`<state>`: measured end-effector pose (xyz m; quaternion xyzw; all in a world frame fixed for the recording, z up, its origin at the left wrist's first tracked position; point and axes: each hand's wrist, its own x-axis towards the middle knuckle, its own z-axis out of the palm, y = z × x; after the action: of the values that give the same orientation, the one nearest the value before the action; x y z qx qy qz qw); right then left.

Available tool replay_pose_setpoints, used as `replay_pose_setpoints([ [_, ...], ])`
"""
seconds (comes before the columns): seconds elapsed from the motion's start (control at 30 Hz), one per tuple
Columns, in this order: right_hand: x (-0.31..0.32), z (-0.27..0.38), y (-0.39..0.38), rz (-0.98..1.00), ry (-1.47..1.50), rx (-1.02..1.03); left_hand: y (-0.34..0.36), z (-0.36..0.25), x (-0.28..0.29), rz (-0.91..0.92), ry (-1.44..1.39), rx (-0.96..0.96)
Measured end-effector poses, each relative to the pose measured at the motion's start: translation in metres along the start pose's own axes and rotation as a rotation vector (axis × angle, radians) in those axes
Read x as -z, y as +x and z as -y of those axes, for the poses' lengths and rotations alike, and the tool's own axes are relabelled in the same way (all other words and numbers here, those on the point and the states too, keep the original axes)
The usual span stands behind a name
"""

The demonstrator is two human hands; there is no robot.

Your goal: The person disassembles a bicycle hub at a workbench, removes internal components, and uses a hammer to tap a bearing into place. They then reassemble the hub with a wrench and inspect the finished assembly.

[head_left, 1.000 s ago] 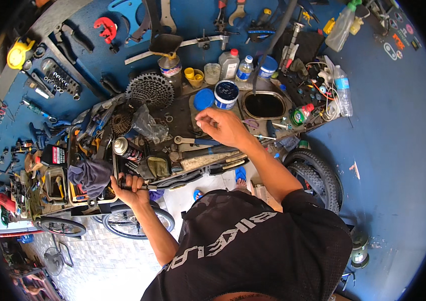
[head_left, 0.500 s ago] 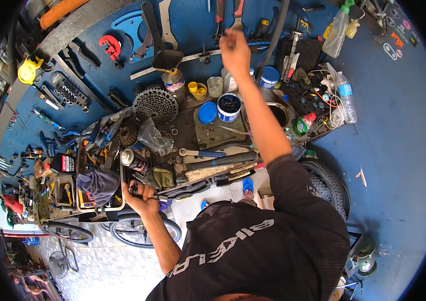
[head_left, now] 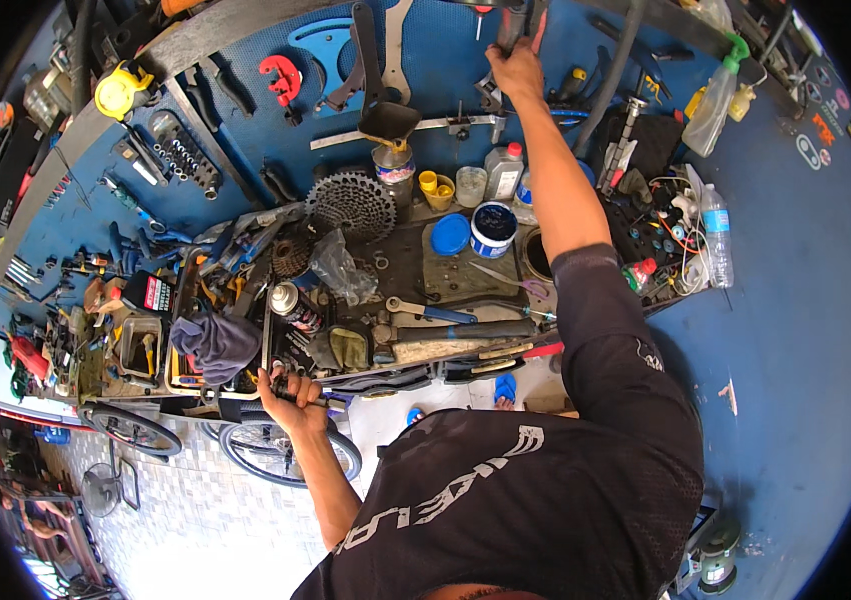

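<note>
A dark tool (head_left: 324,403) with a metal end sits in the left hand (head_left: 295,402), fingers curled round it, near the front edge of the bench (head_left: 407,265). The right hand (head_left: 517,72) reaches a red-handled tool (head_left: 538,32) at the blue wall panel (head_left: 255,135); whether it grips, I cannot tell. Pale lettering crosses the black shirt (head_left: 565,500). A crumpled plastic bag (head_left: 343,268) lies by a toothed metal cassette (head_left: 350,208).

Workbench (head_left: 405,258): surface stained, densely loaded. At left, a metal-rimmed tray (head_left: 267,335), with a spray can (head_left: 295,306) just beside it. Centre: clear plastic bag (head_left: 343,268), large toothed cassette (head_left: 350,208), flat board (head_left: 457,282). Near front edge: hammer (head_left: 475,331), blue-handled wrench (head_left: 432,311). Right end: clear water bottle (head_left: 716,242)
</note>
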<state>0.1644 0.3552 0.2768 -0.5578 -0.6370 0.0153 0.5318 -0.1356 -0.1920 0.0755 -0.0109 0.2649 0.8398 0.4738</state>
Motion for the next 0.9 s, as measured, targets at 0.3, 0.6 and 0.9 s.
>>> replay_pose_setpoints([
  [0.3, 0.112, 0.068, -0.139, 0.457, 1.005, -0.036, 0.003, 0.025, -0.039, 0.091, 0.169, 0.177],
  [0.6, 0.121, 0.045, -0.311, 1.378, 2.363, -0.368, 0.028, 0.048, -0.072, 0.153, 0.009, 0.183],
  [0.9, 0.138, 0.076, -0.336, 0.992, 0.743, 0.235, 0.055, 0.023, -0.063, 0.094, -0.176, 0.109],
])
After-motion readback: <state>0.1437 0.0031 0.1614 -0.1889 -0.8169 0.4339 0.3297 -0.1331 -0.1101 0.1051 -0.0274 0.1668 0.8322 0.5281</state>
